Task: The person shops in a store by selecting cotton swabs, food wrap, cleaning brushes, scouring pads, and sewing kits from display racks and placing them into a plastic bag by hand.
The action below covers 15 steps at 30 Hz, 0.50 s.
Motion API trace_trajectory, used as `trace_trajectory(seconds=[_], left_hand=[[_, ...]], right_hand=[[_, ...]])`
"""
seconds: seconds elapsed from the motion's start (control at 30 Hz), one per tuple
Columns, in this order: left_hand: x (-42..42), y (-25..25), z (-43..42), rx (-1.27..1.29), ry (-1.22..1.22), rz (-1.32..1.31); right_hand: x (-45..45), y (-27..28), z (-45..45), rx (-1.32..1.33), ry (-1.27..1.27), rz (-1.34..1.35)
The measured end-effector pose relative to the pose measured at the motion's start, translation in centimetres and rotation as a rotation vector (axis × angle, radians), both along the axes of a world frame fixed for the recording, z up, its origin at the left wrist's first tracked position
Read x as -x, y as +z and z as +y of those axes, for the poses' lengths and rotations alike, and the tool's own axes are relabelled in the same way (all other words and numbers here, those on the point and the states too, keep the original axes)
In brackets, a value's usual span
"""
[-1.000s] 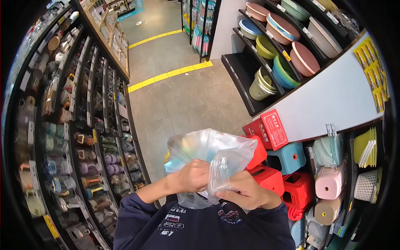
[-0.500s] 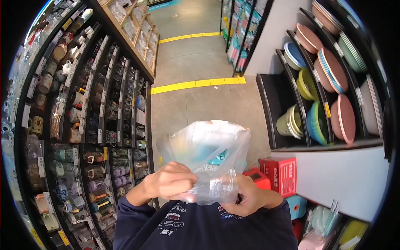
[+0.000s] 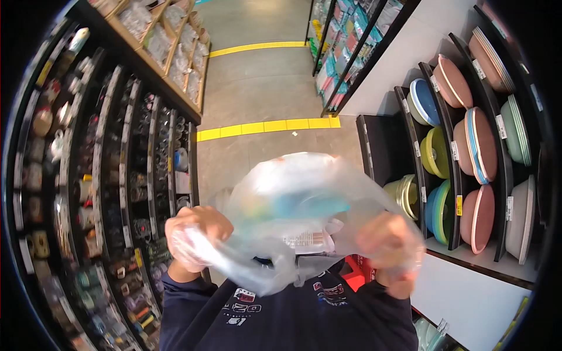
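Observation:
A translucent plastic bag point(image 3: 293, 205) hangs in front of the dark printed shirt, its mouth stretched wide. My left hand point(image 3: 196, 237) is closed round the bag's edge on the left. On the other side, my right hand point(image 3: 389, 251) grips the opposite edge, partly behind the plastic and blurred by motion. Inside the bag, a pale package with printed text point(image 3: 307, 241) shows near the opening. Something teal point(image 3: 310, 203) shows blurred through the film farther in.
Shelves of cups and bottles point(image 3: 117, 175) line the left. Black shelves on the right hold stacked basins point(image 3: 480, 146). Ahead runs a grey floor point(image 3: 257, 82) with yellow strips point(image 3: 269, 127). A red item point(image 3: 356, 272) stands low beside my right arm.
My hands have moved far apart, each with bag plastic in it, and the bag's mouth has spread open. The package inside now shows more plainly. The camera view has shifted as well.

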<state>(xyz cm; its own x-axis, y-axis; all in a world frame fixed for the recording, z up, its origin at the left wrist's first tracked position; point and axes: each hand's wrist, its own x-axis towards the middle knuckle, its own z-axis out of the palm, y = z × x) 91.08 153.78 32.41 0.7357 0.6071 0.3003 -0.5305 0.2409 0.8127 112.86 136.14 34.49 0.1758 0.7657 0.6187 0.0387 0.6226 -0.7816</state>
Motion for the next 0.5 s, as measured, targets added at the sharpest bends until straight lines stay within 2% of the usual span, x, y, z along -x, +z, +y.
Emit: trace_trajectory(seconds=[0.03, 0.07, 0.1, 0.13, 0.23, 0.3, 0.33, 0.37, 0.4, 0.47, 0.5], left_hand=[[-0.8, -0.3, 2.5, -0.019, -0.07, -0.094], [-1.7, -0.6, 5.1, -0.036, -0.14, -0.189], [-2.6, -0.9, 7.3, -0.068, -0.076, -0.251], [-3.6, -0.4, 10.1, -0.077, -0.099, -0.273], [-6.9, 0.5, 17.6, -0.095, -0.266, -0.394], [-9.2, 1.7, 21.0, -0.125, -0.257, -0.379], [-10.3, 1.9, 22.5, -0.151, -0.241, -0.359], [-11.5, 1.6, 24.8, -0.111, -0.389, -0.417], [-12.5, 1.8, 25.9, -0.109, -0.395, -0.414], [-14.6, 2.4, 27.6, -0.262, -0.001, -0.188], [-14.7, 2.1, 29.0, -0.125, 0.023, -0.129]], right_hand=[[-1.2, -0.1, 0.8, 0.011, -0.022, -0.005], [-2.5, 0.0, 1.4, -0.042, 0.033, 0.141], [-3.6, 0.3, 2.4, -0.099, 0.085, 0.289], [-4.7, 0.8, 3.7, -0.118, 0.082, 0.31], [-7.9, 2.8, 8.6, -0.088, 0.027, 0.236], [-10.4, 3.0, 11.0, -0.083, 0.235, 0.18], [-10.9, 3.0, 12.3, -0.076, 0.229, 0.188], [-11.3, 3.1, 13.7, -0.063, 0.203, 0.21], [-12.0, 3.2, 15.1, -0.056, 0.178, 0.228], [-13.8, 3.3, 17.8, -0.037, 0.189, 0.276], [-14.8, 3.3, 19.1, -0.014, 0.207, 0.324]])
